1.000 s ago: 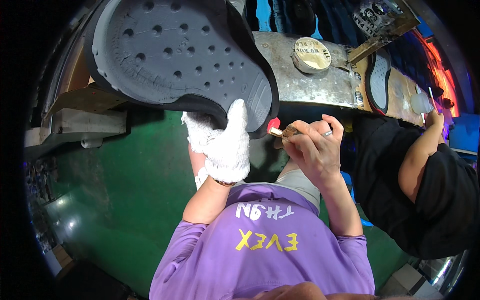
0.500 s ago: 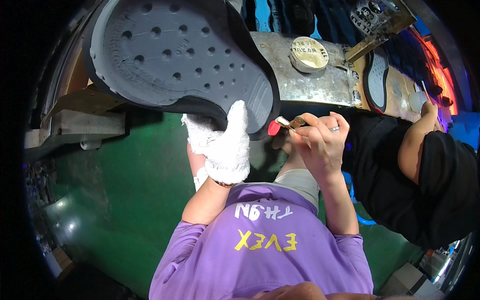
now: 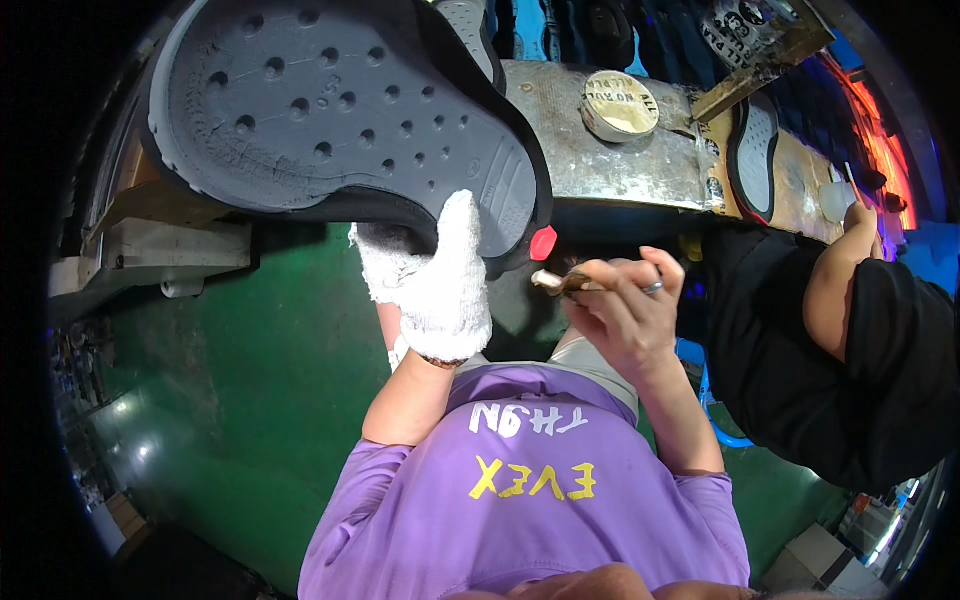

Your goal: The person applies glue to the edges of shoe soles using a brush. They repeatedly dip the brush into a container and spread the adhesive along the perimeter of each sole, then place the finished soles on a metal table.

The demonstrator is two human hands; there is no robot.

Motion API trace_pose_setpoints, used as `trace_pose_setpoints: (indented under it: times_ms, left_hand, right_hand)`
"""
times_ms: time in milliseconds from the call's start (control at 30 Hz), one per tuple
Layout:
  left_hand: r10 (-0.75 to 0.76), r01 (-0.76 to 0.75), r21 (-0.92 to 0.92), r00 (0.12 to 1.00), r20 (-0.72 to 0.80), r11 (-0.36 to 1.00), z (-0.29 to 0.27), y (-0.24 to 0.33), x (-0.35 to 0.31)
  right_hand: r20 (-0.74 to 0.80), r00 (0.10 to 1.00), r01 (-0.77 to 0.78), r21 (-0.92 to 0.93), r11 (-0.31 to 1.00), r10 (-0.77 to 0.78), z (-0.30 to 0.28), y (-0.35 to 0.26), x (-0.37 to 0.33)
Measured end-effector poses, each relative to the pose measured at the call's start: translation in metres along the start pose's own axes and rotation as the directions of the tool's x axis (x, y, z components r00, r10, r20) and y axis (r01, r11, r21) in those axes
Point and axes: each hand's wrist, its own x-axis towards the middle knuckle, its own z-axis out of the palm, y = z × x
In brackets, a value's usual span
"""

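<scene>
My left hand (image 3: 435,285), in a white knit glove, grips the end of a large dark grey shoe sole (image 3: 360,125), its thumb lying on the surface. Rows of round dimples run across the sole, and its outer edge is black. A small red piece (image 3: 542,243) shows at the sole's near right edge; whether it is attached there I cannot tell. Bare, my right hand (image 3: 630,305) pinches a small brush (image 3: 560,284) with a pale tip and brown handle. The tip is just below the red piece, apart from the sole.
On the worn metal bench (image 3: 580,175) stands a round tub (image 3: 603,125) of pale cream stuff. Another sole (image 3: 755,160) lies farther right, past a wooden bar (image 3: 755,78). A co-worker in black (image 3: 800,370) sits close on my right, one hand near a translucent cup (image 3: 833,203).
The sole and my left hand have shifted slightly left. My right hand has moved a little down, and the brush tip has drawn away from the red piece.
</scene>
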Motion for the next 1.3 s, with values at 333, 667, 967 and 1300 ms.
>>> trace_pose_setpoints:
  times_ms: [333,667,967,1300]
  left_hand:
    - [-0.007,0.006,-0.016,0.998,-0.058,1.0,0.007,0.01,-0.007]
    - [-0.026,0.034,0.112,0.997,-0.072,0.993,0.0,-0.006,-0.008]
    - [0.063,-0.049,0.15,0.994,-0.09,0.987,0.009,-0.002,-0.009]
    - [-0.09,0.095,0.276,0.995,-0.03,0.956,-0.002,-0.004,-0.012]
  right_hand:
    - [-0.067,0.997,-0.045,-0.1,0.994,0.039,0.008,0.003,0.0]
    - [-0.036,0.998,-0.05,-0.119,0.992,0.046,0.004,-0.003,0.005]
    - [-0.119,0.99,-0.09,-0.138,0.986,0.074,0.013,0.011,0.0]
    - [-0.078,0.993,-0.1,-0.178,0.979,0.088,0.01,0.01,0.002]
